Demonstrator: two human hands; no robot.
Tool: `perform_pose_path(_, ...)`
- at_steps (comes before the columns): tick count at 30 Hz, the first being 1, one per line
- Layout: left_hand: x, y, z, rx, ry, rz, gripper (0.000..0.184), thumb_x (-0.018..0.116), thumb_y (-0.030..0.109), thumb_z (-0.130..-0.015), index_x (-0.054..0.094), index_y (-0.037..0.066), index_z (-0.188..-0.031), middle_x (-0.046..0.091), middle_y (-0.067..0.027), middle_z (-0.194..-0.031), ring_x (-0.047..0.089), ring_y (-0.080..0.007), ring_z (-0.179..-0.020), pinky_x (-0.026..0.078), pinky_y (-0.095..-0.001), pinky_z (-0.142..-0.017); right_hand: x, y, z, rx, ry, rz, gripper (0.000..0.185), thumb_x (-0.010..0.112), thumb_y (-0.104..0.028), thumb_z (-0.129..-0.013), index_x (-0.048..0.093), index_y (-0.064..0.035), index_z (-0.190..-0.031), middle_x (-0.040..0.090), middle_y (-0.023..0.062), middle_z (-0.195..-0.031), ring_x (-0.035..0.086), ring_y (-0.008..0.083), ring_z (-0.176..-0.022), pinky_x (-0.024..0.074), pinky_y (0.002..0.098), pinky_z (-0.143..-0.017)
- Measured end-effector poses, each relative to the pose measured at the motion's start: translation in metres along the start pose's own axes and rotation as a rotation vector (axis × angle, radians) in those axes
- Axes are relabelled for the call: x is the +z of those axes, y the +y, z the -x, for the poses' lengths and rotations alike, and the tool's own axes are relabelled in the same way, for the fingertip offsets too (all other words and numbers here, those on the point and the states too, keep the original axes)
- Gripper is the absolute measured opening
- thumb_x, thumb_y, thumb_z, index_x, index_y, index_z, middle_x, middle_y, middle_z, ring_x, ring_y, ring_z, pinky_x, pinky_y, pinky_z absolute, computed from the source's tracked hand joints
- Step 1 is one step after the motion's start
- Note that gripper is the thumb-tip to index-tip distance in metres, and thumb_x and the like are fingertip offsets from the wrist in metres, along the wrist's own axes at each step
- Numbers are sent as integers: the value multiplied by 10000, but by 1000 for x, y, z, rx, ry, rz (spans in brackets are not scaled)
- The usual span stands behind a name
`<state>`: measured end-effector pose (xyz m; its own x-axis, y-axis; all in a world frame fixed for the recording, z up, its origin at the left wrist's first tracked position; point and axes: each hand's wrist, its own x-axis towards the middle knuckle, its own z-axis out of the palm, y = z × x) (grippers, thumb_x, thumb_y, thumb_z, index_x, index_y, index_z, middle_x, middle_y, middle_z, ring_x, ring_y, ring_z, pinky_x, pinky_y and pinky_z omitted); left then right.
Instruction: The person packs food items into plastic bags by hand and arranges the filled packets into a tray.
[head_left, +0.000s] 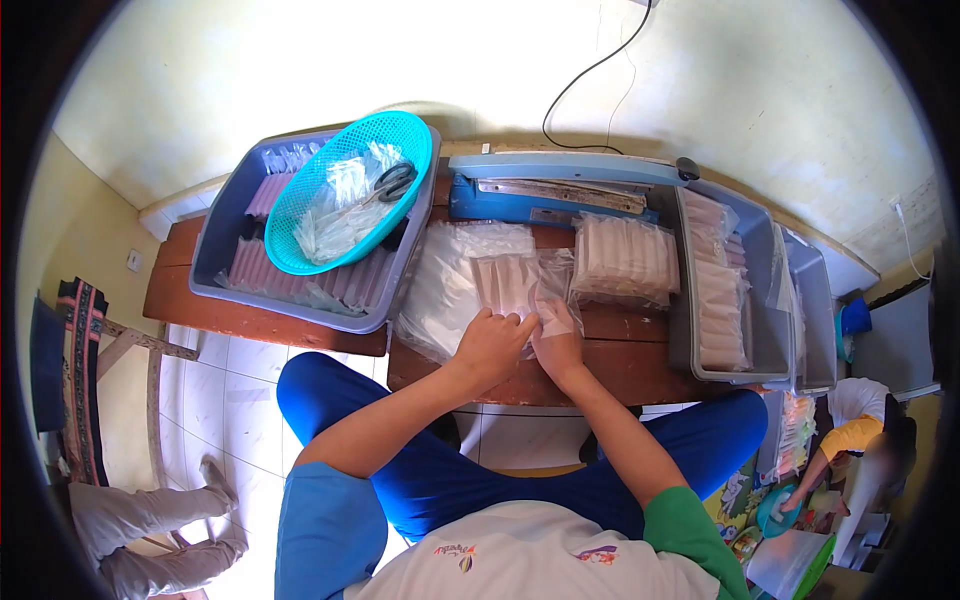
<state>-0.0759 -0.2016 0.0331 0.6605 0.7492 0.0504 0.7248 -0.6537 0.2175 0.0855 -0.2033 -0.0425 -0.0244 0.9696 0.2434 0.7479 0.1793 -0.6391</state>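
Note:
In the head view, a clear plastic bag (503, 282) with a row of pale pinkish-brown tubes lies at the middle of the wooden table. My left hand (492, 342) is closed at the bag's lower edge, fingers curled onto the plastic. Beside it, my right hand (557, 338) grips the bag's right end, where loose film covers part of the fingers. Underneath and to the left spreads a pile of flat clear bags (440, 285). To the right sits a stack of filled bags (625, 258) with similar tubes.
A blue bag sealer (560, 190) stands behind. At left, a grey tub (210, 255) of tubes carries a turquoise basket (283, 205) with plastic and scissors (394, 182). Grey tubs (765, 345) stand right. One person (865, 420) works lower right; another's legs (160, 525) show lower left.

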Motion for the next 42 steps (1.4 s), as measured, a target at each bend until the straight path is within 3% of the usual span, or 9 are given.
perform_pose_path(7, 4, 0, 0, 15, 4, 32, 487, 624, 74, -759, 527, 76, -1237, 679, -117, -882, 673, -285, -809, 444, -381, -751, 12, 9, -3, -42, 163, -27, 344, 575, -51, -852, 589, -27, -1195, 575, 155, -1084, 617, 368, -947, 516, 454, -798)
perform_pose_path(9, 4, -1, 0, 11, -1, 33, 481, 622, 73, -760, 531, 76, -1232, 681, -118, -883, 673, -286, -809, 445, -381, -748, 14, 18, -2, -48, 57, 5, 388, 579, -37, -837, 563, -18, -1224, 573, 159, -1067, 613, 376, -927, 515, 456, -781)
perform_pose_path(22, 4, 2, -2, 8, -2, 55, 455, 634, 68, -751, 541, 74, -1197, 684, -124, -891, 671, -295, -811, 459, -389, -752, 9, 13, -4, -6, -14, 81, 579, 593, -51, -814, 483, -87, -1381, 568, 171, -964, 604, 382, -867, 507, 492, -735)
perform_pose_path(25, 0, 2, -3, -1, -52, 37, 476, 633, 80, -757, 537, 76, -1224, 684, -128, -901, 670, -299, -825, 465, -398, -766, 3, 7, -3, 55, -69, 91, 619, 594, -37, -827, 451, -115, -1424, 562, 187, -972, 599, 387, -881, 502, 488, -752)
perform_pose_path(31, -2, 5, -4, -17, -41, 66, 470, 630, 90, -769, 541, 82, -1230, 679, -142, -915, 664, -306, -840, 464, -411, -778, -14, 5, 5, -33, -39, -8, 674, 592, 8, -842, 403, -134, -1473, 549, 207, -971, 589, 394, -930, 486, 483, -822)
perform_pose_path(33, -3, 7, -5, -14, -11, 85, 452, 642, 123, -788, 545, 82, -1227, 677, -143, -913, 662, -306, -835, 461, -413, -777, -24, 5, 12, -128, -55, 5, 568, 593, -6, -851, 489, -109, -1400, 569, 229, -1023, 598, 415, -944, 497, 482, -822)
perform_pose_path(37, -11, 13, -8, 13, 116, 238, 405, 682, 256, -833, 586, 88, -1189, 668, -133, -905, 651, -307, -829, 456, -410, -782, -61, 0, 29, -86, -102, -69, 389, 604, -40, -857, 608, -72, -1245, 608, 225, -1033, 620, 416, -916, 514, 469, -798)
perform_pose_path(39, -15, 19, -15, 31, 151, 284, 381, 691, 279, -836, 607, 89, -1155, 661, -123, -900, 645, -306, -826, 459, -409, -772, -96, -12, 32, -96, -186, -132, 196, 625, -83, -859, 679, -43, -1043, 650, 188, -963, 640, 399, -853, 524, 460, -747)
perform_pose_path(42, -26, 35, -31, 67, 185, 392, 329, 711, 272, -833, 639, 86, -1093, 649, -110, -891, 636, -299, -820, 469, -401, -749, -138, -7, 34, -115, -114, -94, 123, 658, -108, -842, 694, -41, -938, 658, 146, -844, 647, 365, -798, 523, 435, -714)
